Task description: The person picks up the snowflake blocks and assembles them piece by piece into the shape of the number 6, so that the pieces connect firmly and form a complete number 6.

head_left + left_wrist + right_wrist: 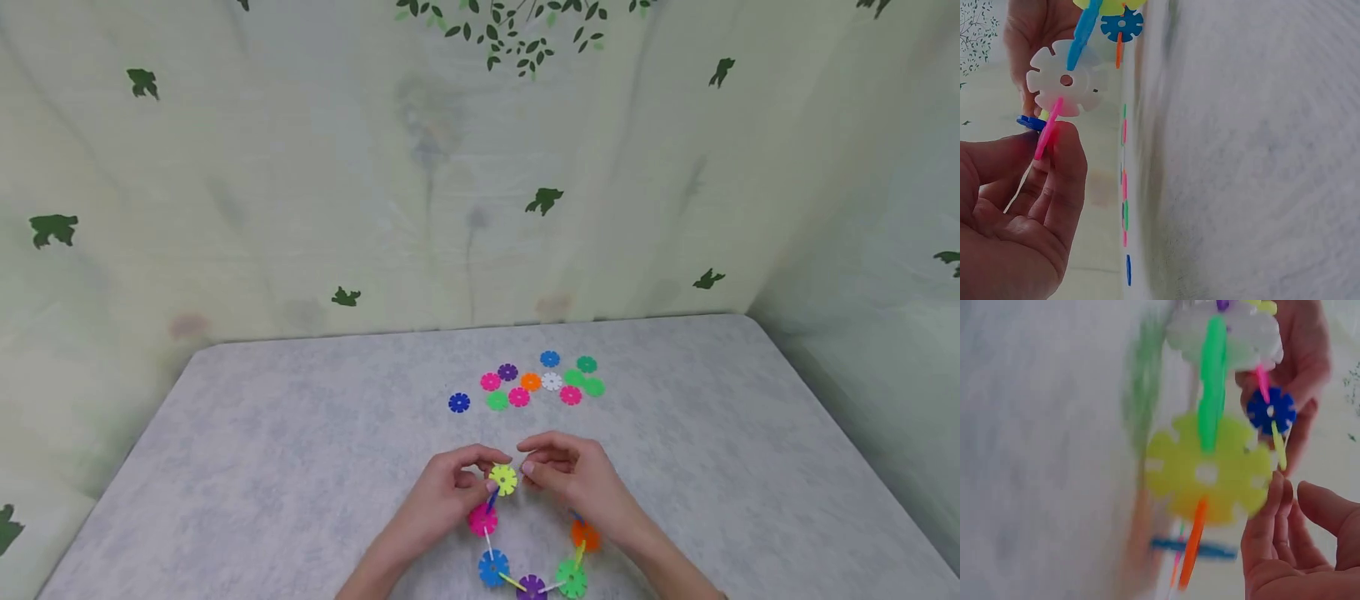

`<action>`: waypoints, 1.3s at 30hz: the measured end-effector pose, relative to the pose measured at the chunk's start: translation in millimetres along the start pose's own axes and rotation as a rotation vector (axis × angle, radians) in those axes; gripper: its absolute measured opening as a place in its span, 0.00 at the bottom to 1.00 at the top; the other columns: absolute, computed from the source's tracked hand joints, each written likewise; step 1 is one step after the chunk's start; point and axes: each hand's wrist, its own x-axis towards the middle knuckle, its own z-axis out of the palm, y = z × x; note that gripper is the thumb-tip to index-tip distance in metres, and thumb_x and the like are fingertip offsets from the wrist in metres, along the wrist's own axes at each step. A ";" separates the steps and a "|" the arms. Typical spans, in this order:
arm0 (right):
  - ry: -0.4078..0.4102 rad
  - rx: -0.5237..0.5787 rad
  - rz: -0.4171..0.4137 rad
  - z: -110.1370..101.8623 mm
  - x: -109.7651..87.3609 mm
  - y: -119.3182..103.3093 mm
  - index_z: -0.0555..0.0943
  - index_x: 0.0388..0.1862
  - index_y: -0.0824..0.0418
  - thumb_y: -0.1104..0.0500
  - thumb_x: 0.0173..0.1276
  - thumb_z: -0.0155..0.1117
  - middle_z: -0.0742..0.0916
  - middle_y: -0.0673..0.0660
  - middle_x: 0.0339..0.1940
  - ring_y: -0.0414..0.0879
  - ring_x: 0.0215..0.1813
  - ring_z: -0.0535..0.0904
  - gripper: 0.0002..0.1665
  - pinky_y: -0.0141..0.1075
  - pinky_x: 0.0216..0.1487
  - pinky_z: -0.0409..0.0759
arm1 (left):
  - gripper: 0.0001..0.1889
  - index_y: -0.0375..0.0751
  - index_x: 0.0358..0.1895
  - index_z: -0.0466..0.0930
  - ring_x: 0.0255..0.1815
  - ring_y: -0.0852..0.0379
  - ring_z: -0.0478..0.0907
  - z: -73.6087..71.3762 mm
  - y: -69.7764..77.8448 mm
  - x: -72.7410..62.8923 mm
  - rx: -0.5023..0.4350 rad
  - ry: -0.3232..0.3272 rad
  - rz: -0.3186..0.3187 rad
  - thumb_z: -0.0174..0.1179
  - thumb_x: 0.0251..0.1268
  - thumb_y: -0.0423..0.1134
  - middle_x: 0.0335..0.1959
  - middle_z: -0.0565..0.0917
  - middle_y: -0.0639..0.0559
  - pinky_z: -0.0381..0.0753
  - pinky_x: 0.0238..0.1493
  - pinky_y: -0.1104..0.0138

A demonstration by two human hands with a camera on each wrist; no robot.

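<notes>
Notched plastic discs, slotted together into a curved chain point(492, 569), hang between the hands in the head view. My left hand point(453, 487) pinches one end of it, by a yellow disc point(503, 480) and a dark blue disc point(492, 500). Below that come a pink disc point(483, 520) and others, some seen edge-on. Beside the yellow disc is my right hand point(566, 467), its thumb and fingers apart with nothing between them in the right wrist view. The chain's other end, near an orange disc point(586, 536), runs up behind that hand, partly hidden.
Loose discs in several colours lie flat farther back on the grey table point(300, 433), among them an orange disc point(531, 382) and a white disc point(552, 381). A dark blue disc point(459, 402) lies to their left. A patterned cloth point(300, 167) hangs behind the table.
</notes>
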 end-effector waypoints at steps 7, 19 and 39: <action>0.075 -0.217 0.022 -42.7 20.8 7.1 0.82 0.52 0.64 0.61 0.70 0.65 0.86 0.58 0.46 0.51 0.43 0.81 0.14 0.39 0.42 0.83 | 0.17 0.49 0.55 0.83 0.19 0.58 0.68 -6.0 -1.4 -0.4 0.095 -0.010 -0.017 0.58 0.67 0.28 0.44 0.78 0.51 0.69 0.20 0.72; 0.117 -0.618 -0.014 -113.7 71.2 20.3 0.78 0.57 0.68 0.65 0.68 0.61 0.83 0.62 0.50 0.53 0.44 0.80 0.19 0.40 0.40 0.82 | 0.14 0.46 0.52 0.81 0.19 0.57 0.70 -10.0 -3.9 -0.7 0.073 -0.019 -0.020 0.60 0.66 0.29 0.42 0.78 0.50 0.70 0.21 0.71; 0.102 -0.615 -0.018 -115.2 72.1 17.4 0.81 0.42 0.59 0.68 0.65 0.65 0.84 0.56 0.38 0.50 0.36 0.77 0.08 0.37 0.35 0.79 | 0.14 0.46 0.51 0.84 0.17 0.59 0.68 -10.4 -3.2 0.2 0.079 0.001 -0.006 0.61 0.65 0.29 0.39 0.80 0.50 0.66 0.20 0.72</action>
